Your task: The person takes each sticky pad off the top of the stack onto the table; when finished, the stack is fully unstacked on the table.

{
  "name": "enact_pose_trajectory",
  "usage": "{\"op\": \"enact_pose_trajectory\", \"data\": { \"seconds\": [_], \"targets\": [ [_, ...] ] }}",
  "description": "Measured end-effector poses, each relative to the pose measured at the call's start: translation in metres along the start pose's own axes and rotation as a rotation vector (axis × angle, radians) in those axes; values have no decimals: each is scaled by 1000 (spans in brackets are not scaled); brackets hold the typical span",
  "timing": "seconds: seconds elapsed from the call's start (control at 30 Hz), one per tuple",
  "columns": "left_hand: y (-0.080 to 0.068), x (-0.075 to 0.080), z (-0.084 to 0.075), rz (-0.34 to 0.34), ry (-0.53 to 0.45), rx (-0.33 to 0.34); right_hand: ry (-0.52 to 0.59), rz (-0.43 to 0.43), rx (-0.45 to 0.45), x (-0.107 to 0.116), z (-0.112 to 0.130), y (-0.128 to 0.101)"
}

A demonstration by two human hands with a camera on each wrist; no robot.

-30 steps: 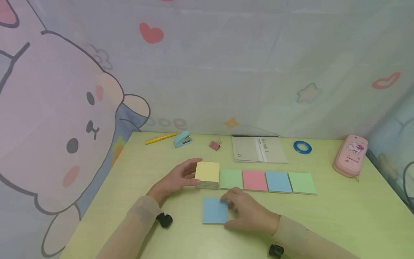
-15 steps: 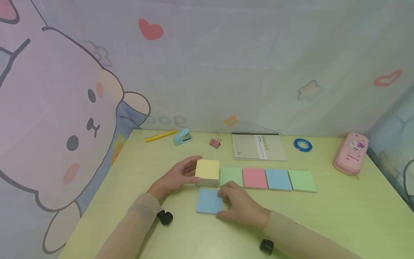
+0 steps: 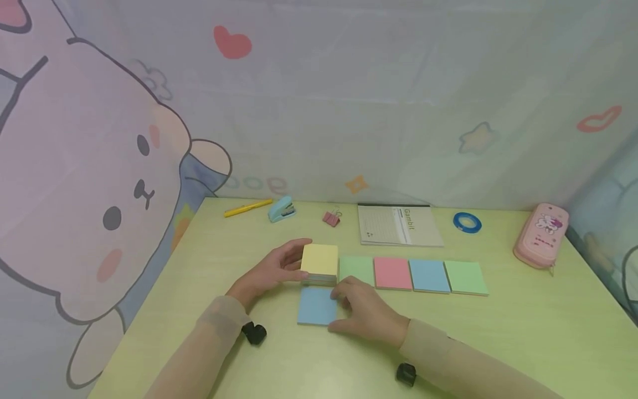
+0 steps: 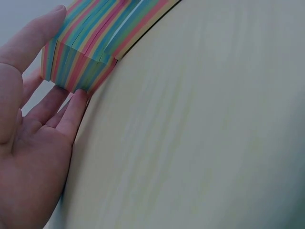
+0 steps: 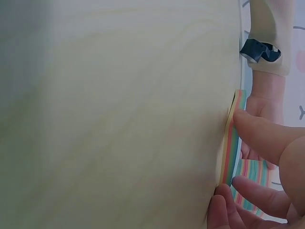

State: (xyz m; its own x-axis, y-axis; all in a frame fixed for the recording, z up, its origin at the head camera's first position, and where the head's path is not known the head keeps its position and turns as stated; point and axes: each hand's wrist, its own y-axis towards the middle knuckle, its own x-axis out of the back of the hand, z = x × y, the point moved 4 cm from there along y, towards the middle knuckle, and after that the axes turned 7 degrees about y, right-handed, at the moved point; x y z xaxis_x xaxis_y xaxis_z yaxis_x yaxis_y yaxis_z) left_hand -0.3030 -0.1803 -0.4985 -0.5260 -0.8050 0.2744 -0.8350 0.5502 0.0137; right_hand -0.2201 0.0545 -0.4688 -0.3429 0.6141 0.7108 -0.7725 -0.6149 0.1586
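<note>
Hands meet near the front middle of the pale green table [image 3: 498, 332]. The left hand [image 3: 271, 271] cups the thick yellow-topped pad [image 3: 319, 262] from its left side: the wrist view shows the thumb [image 4: 33, 36] laid on the top edge and the fingers [image 4: 71, 112] propped against the striped side, loosely curled round the block rather than squeezing it. The right hand [image 3: 366, 313] lies flat-ish on the table, its fingertips pressing the right edge of the thin blue pad [image 3: 316, 306], thumb [image 5: 259, 136] on top and other fingers [image 5: 250, 191] tucked at the near edge, so it pinches that slim stack lightly.

The blue pad lies just in front of the yellow-topped pad, nearly touching it, and to the left of the right hand's fingers; it is close to square, with no real long axis. The right hand is clearly the nearer one to it. Beyond, level with the thick pad, run a green pad [image 3: 356, 270], a pink pad [image 3: 392, 273], another blue pad [image 3: 429, 275] and a second green pad [image 3: 466, 277], edge to edge.
</note>
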Motion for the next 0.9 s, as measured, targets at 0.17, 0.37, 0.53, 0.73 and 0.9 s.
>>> {"op": "enact_pose_trajectory", "data": {
  "seconds": [0.17, 0.37, 0.53, 0.73, 0.9],
  "targets": [
    [0, 0, 0, 1, 7, 0, 7, 5, -1, 0, -1, 1],
    [0, 1, 0, 0, 14, 5, 6, 11, -22, -1, -2, 1],
    [1, 1, 1, 2, 12, 4, 13, 13, -25, -1, -3, 1],
    [2, 1, 0, -1, 8, 0, 97, 33, -98, 11, -5, -3],
    [1, 0, -1, 0, 9, 3, 128, 10, -142, 32, -6, 1]
  ]
}}
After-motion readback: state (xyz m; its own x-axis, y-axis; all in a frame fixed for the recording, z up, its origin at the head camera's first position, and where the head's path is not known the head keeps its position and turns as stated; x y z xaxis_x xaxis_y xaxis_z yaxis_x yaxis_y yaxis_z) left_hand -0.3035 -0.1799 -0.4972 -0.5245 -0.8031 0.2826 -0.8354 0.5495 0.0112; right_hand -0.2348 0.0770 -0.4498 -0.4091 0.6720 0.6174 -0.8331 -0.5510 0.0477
